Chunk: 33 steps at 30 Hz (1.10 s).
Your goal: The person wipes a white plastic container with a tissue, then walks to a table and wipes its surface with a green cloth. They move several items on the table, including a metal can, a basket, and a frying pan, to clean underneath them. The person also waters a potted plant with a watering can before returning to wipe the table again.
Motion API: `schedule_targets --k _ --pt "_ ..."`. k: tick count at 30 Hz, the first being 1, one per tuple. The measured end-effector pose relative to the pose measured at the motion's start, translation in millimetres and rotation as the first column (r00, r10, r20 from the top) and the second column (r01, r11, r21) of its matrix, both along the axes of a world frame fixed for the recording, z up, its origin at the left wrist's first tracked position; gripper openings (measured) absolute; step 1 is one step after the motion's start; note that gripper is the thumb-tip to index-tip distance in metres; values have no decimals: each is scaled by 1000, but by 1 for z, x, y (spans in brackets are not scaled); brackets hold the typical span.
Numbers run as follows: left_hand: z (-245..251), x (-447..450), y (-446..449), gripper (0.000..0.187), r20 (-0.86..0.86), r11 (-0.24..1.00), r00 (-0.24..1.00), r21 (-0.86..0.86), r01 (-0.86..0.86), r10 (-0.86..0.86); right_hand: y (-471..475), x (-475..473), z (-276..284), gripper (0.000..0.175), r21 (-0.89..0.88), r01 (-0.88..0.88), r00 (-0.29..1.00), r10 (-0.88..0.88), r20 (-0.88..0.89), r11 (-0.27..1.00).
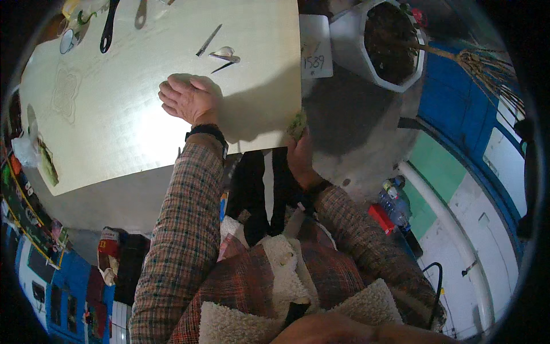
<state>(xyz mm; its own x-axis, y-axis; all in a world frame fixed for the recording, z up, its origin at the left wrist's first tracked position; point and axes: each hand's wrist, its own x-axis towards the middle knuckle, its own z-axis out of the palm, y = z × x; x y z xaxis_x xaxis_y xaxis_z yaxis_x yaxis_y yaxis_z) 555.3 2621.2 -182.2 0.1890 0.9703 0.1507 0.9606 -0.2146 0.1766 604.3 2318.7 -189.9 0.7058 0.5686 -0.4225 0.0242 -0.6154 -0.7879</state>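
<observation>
My left hand (189, 98) rests palm down on the pale tabletop (258, 38), its fingers slightly apart. What lies under the palm is hidden. Near it, towards the far side, are a slim pointed metal blade (209, 40) and a small shiny metal piece (225, 58) with a dark pointed part. At the table's near right corner, my right hand (300, 157) grips a pale green leafy-looking thing (297, 124), too blurred to name exactly. Further off lie a black handle (108, 30) and a greyish handle (140, 16), both cut off by the frame.
A white-rimmed cup (68, 41) and a green chilli pepper (87, 18) are at the far left. A plastic bag (25, 149) lies beside a long green vegetable (48, 165). Right of the table stand a soil-filled white planter (397, 86) and, nearer, plastic bottles (394, 204).
</observation>
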Motion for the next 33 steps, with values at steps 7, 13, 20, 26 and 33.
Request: schedule_targets --k 7,13,20,26,33 --pt "-2 -6 3 60 18 942 997 -328 -70 80 -3 -30 3 63 -202 -83 932 148 332 976" --pt "3 -4 3 63 32 925 994 -370 -86 105 48 27 15 69 -396 -226 758 416 502 890" --pt "6 -2 4 65 20 921 992 -373 -111 128 177 153 -3 59 -382 -361 435 516 737 851" --pt "5 -3 4 67 -16 898 991 -423 -124 129 312 248 -4 47 -457 -337 167 530 832 823" --pt "2 -3 2 68 16 909 991 -402 -115 132 393 296 -9 37 -549 -346 -114 547 829 761"
